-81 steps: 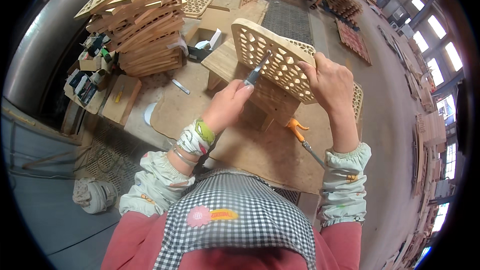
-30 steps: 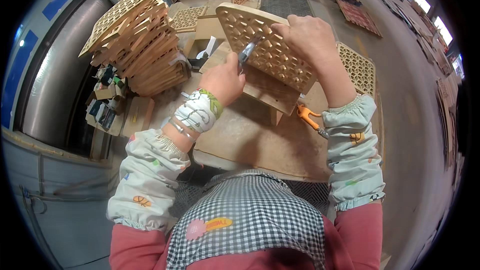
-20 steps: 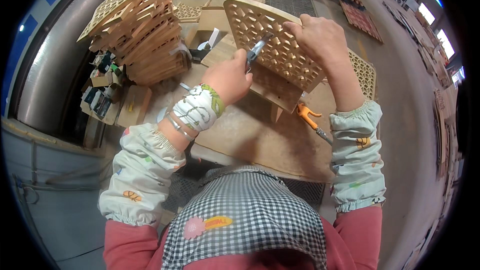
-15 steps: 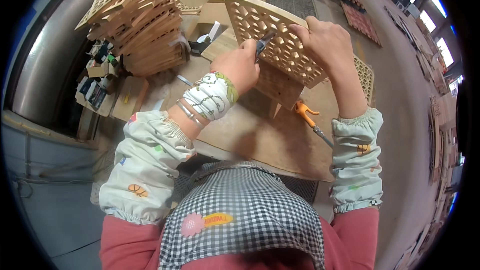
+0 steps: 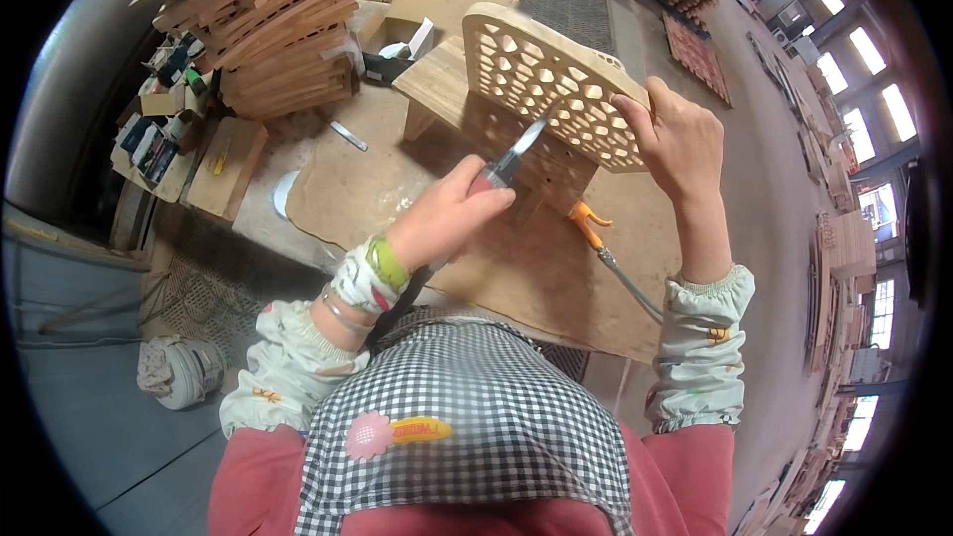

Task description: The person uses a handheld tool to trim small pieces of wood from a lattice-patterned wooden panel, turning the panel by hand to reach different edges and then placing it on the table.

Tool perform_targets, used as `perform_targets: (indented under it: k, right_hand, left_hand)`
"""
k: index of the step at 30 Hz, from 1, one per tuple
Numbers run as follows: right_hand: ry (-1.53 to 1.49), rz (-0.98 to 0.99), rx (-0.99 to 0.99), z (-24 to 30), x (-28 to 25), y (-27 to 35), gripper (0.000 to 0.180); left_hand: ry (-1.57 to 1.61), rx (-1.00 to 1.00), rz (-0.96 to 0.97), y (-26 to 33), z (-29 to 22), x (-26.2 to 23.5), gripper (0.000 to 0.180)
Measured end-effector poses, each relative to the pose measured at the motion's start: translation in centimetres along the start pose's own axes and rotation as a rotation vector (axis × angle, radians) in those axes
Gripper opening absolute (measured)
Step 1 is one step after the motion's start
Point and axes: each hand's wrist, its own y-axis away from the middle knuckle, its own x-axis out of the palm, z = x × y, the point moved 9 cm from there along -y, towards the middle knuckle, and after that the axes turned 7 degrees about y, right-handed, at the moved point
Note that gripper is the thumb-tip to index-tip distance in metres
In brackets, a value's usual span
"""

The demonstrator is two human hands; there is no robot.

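My left hand [image 5: 452, 216] is closed round a dark grey and red handheld tool [image 5: 499, 171]. Its slim, pale, pointed tip reaches toward the panel; whether it touches I cannot tell. Behind my wrist shows a dark length, perhaps more of the tool. At its upper right corner, my right hand [image 5: 680, 139] grips a pale wooden panel [image 5: 493, 20] cut through with many holes. The panel stands tilted against a wooden stand [image 5: 437, 79]. Below the stand, an orange blow gun [image 5: 590, 225] with a grey hose lies on the brown-covered table [image 5: 496, 293].
A tall stack of perforated wooden panels [image 5: 283, 30] rises at the left. Near it are an open cardboard box [image 5: 407, 10], a wooden board [image 5: 226, 164] and a metal strip [image 5: 348, 136]. A white bundle [image 5: 179, 372] sits on the floor. Reddish panels [image 5: 698, 60] lie farther off.
My left hand has drawn back from the panel, down and to the left, bringing the tool's tip into clearer view. The right hand still holds the panel's corner; the whole view has shifted.
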Motion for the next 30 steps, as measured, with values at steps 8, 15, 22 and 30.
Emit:
perform_targets:
  k: [8, 15, 22, 30]
  right_hand:
    - [-0.025, 0.0, 0.003, -0.3, -0.1, 0.4, 0.05]
    - [-0.036, 0.028, 0.01, -0.4, 0.0, -0.1, 0.05]
    - [-0.009, -0.005, 0.017, -1.2, 0.1, -0.2, 0.048]
    - [-0.15, -0.091, 0.039, -2.1, -0.5, 0.4, 0.047]
  left_hand:
    - [0.352, -0.082, 0.155, -2.9, 0.2, 2.8, 0.032]
    - [0.14, 0.033, 0.024, -3.8, -0.7, 2.6, 0.033]
    - [-0.032, 0.071, -0.073, -3.0, 1.2, 0.4, 0.036]
    - [0.195, -0.438, 0.008, 6.1, 21.5, -9.1, 0.033]
